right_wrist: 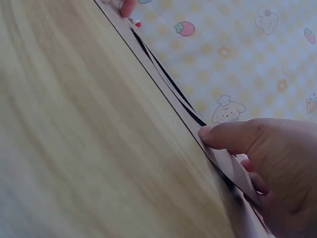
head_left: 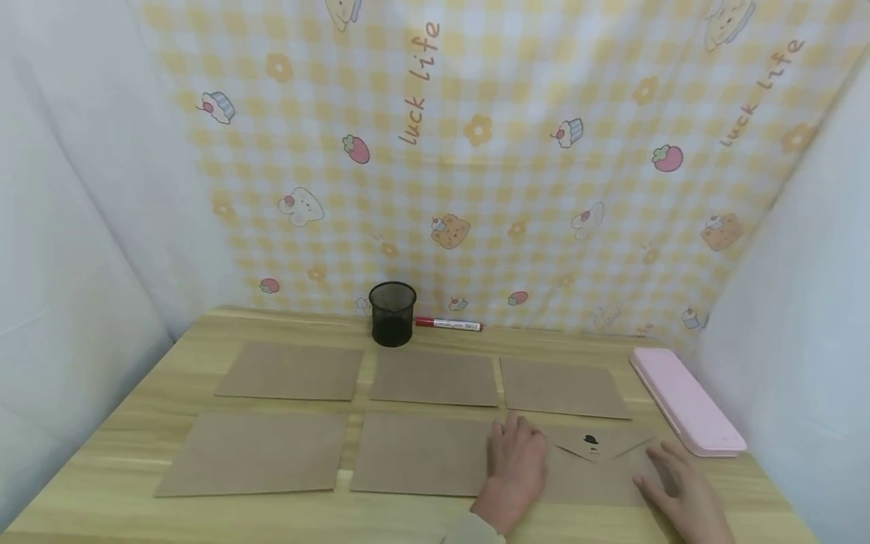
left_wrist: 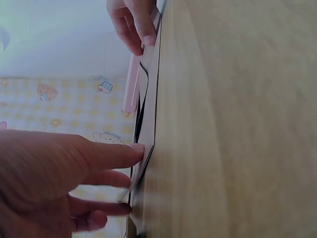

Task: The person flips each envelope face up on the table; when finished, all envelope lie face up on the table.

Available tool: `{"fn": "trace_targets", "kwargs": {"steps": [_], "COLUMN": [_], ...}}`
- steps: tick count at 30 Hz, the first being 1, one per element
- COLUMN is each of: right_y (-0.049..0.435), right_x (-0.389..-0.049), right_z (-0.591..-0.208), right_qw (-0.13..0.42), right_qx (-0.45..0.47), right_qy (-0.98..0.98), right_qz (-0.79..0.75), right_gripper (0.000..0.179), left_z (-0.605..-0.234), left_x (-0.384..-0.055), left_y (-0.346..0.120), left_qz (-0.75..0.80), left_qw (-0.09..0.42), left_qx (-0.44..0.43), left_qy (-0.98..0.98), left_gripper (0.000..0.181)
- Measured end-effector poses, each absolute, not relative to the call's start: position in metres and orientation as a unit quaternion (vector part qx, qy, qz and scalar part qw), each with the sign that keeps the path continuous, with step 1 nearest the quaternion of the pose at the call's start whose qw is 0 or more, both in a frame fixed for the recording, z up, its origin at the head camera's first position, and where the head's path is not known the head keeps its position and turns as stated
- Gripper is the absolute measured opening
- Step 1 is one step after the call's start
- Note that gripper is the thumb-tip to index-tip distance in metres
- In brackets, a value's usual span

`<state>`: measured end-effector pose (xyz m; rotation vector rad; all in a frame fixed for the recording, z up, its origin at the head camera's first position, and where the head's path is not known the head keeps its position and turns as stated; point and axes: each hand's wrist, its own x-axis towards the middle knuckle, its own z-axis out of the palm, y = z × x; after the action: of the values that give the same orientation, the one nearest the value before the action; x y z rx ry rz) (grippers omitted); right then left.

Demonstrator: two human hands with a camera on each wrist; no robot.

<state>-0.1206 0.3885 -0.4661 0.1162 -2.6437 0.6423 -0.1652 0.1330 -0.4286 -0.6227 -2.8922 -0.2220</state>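
Note:
A brown kraft envelope lies flap side up at the front right of the table, its pointed flap printed with a small black hat. At its left end my left hand pinches the edge, thumb on top; in the left wrist view this hand has that end slightly raised from the wood. My right hand holds the opposite end, and in the right wrist view its thumb lies on the paper with fingers beyond the edge. The fingertips under the paper are partly hidden.
Several more brown envelopes lie flat in two rows, one just left of my left hand. Behind them stand a black mesh pen cup and a red-capped marker. A pink case lies at the right edge.

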Motion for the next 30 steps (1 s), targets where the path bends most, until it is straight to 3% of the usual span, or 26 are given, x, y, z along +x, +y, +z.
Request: {"fn": "trace_targets", "kwargs": {"steps": [3, 7, 12, 18, 23, 30], "right_y": [0.387, 0.388, 0.383, 0.379, 0.379, 0.377], "right_x": [-0.118, -0.112, -0.115, -0.117, -0.118, -0.121], "right_z": [-0.467, -0.470, -0.468, -0.461, -0.461, -0.433], "right_qw": [0.183, 0.169, 0.197, 0.173, 0.202, 0.216], "right_qx": [0.028, 0.020, 0.037, 0.021, 0.033, 0.044], "right_qy": [-0.957, -0.961, -0.954, -0.960, -0.952, -0.928], "right_qz": [0.224, 0.216, 0.221, 0.220, 0.228, 0.301], "right_gripper": [0.050, 0.050, 0.042, 0.031, 0.024, 0.011], "left_z": [-0.431, -0.435, -0.434, -0.427, -0.424, -0.403], "left_x": [-0.164, -0.159, -0.158, -0.159, -0.163, -0.180], "left_y": [0.133, 0.135, 0.136, 0.136, 0.133, 0.100], "left_qz": [-0.073, -0.055, -0.004, -0.014, -0.044, -0.215], "left_qw": [0.075, 0.054, 0.063, 0.061, 0.058, 0.047], "left_qx": [-0.210, -0.215, -0.215, -0.210, -0.199, -0.190], "left_qy": [-0.972, -0.974, -0.975, -0.976, -0.977, -0.957], "left_gripper": [0.021, 0.010, 0.036, 0.028, 0.005, 0.019]}}
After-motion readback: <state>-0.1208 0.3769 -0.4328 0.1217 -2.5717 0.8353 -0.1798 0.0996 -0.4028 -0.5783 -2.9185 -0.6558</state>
